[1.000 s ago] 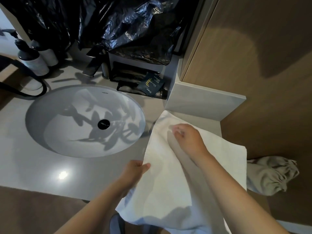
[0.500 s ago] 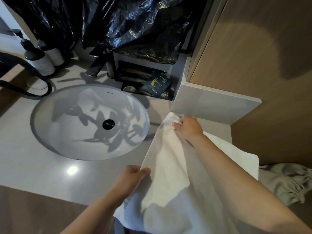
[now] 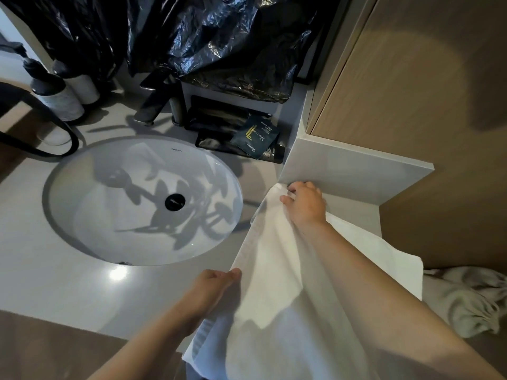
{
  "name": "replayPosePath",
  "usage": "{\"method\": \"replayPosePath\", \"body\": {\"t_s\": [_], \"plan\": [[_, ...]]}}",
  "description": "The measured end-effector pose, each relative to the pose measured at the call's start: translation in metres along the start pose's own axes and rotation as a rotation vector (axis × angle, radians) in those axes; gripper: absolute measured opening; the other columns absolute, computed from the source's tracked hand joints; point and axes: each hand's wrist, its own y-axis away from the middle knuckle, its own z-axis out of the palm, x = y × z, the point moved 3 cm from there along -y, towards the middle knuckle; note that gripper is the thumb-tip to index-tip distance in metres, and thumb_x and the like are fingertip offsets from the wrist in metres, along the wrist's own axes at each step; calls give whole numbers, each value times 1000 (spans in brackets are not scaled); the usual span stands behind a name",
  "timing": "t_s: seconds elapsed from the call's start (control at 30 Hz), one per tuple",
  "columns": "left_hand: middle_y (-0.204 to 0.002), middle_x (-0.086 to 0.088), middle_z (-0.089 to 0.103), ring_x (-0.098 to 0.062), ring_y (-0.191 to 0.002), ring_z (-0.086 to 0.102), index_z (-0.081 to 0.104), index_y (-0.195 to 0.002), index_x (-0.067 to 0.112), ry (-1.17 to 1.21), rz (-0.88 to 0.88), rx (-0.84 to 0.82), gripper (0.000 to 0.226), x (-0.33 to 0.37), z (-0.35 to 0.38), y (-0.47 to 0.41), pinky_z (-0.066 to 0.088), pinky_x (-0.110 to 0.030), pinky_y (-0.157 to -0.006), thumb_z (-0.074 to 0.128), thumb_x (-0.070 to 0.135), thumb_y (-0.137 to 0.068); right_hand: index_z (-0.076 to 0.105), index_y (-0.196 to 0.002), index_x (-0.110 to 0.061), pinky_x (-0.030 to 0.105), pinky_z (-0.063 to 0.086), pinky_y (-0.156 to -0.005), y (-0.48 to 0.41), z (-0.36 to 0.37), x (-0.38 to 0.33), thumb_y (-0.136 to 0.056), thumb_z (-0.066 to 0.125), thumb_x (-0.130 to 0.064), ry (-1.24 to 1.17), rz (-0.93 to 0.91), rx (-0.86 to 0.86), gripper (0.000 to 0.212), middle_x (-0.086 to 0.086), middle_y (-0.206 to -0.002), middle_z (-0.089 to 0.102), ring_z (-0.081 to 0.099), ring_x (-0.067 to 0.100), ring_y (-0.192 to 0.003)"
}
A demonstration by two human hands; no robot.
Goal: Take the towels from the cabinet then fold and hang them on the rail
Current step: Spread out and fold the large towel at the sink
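Nearest the viewer, over the front edge of the grey worktop, a white towel lies spread, its near end hanging off toward the person. The left hand grips the towel's left edge, thumb on top and the other fingers curled at the hem, much where it was a second ago. Farther along, the right hand has travelled from the middle of the cloth to its far corner. Its fingers now pinch that corner at the foot of a pale grey ledge. The move seems to have drawn the top layer out along its length. Folding therefore looks under way, with hanging not yet begun; no rail is in view.

The towel is plain white, thick and soft, with a faint textured band along its left edge. It lies just right of the oval sink, and a shallow crease runs beside the right forearm. Its right edge ends near a crumpled beige cloth. Beyond the ledge rises a wooden cabinet side, and dark sachets sit under a black plastic bag.
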Motion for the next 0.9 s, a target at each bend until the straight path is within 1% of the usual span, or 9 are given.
{"method": "replayPosePath", "body": {"t_s": [0.1, 0.2, 0.3, 0.4, 0.53, 0.63, 0.73, 0.83, 0.9], "plan": [[-60, -9, 54, -20, -56, 48, 56, -67, 5, -31, 20, 47, 40, -1, 1, 2, 41, -24, -57, 54, 30, -98, 63, -117, -13, 42, 40, -101, -2, -1, -2, -97, 56, -30, -8, -17, -39, 27, 11, -127, 56, 49, 31, -120], [-65, -11, 49, -20, -62, 45, 54, -70, 6, -51, 36, 58, 38, 0, -1, 4, 39, -26, -62, 54, 33, -97, 57, -114, -10, 39, 44, -90, 7, -16, -1, -101, 49, -26, -126, -40, 9, 22, 12, -117, 63, 56, 32, -110], [-69, -11, 46, -20, -66, 43, 52, -72, 8, -74, 52, 44, 38, 5, -5, 10, 35, -28, -65, 55, 37, -96, 56, -107, -12, 35, 43, -79, 23, -46, 6, -102, 49, -26, -254, -112, 119, 16, 8, -102, 65, 59, 29, -95], [-67, -10, 43, -19, -65, 40, 49, -70, 8, -123, 100, 49, 42, 12, -7, 18, 31, -27, -62, 56, 41, -95, 52, -103, -20, 25, 34, -69, 46, -82, 14, -102, 49, -26, -358, -203, 256, 7, -3, -90, 61, 56, 20, -83], [-63, -9, 42, -16, -60, 38, 56, -68, 6, -255, 244, 92, 45, 28, -9, 35, 29, -25, -53, 58, 43, -93, 50, -118, -26, 20, 42, -61, 83, -125, 19, -103, 48, -27, -501, -288, 421, 16, -15, -77, 57, 57, 4, -69], [-56, -6, 46, -15, -53, 40, 59, -62, 1, -363, 368, 160, 51, 44, -14, 48, 32, -23, -50, 59, 42, -92, 52, -115, -29, 20, 48, -68, 107, -155, 15, -103, 48, -28, -504, -334, 511, 13, -21, -83, 59, 59, 5, -81], [-53, -3, 42, -15, -51, 38, 54, -56, 6, -480, 476, 241, 52, 59, -22, 60, 30, -27, -51, 60, 45, -90, 52, -109, -30, 6, 45, -65, 127, -183, 14, -102, 50, -29, -514, -362, 571, 7, -26, -84, 58, 58, -5, -84], [-50, -1, 34, -12, -47, 31, 46, -53, 7, -561, 598, 289, 55, 71, -28, 67, 25, -26, -47, 63, 46, -88, 52, -107, -33, 4, 45, -67, 148, -204, 16, -101, 50, -31, -523, -386, 597, 6, -25, -89, 59, 59, -3, -87], [-46, -3, 43, -9, -43, 36, 57, -54, 3, -570, 675, 328, 51, 77, -28, 70, 28, -21, -44, 69, 41, -85, 52, -104, -35, 6, 47, -70, 163, -215, 18, -101, 50, -31, -512, -401, 620, 5, -26, -93, 58, 58, -1, -90]]}}
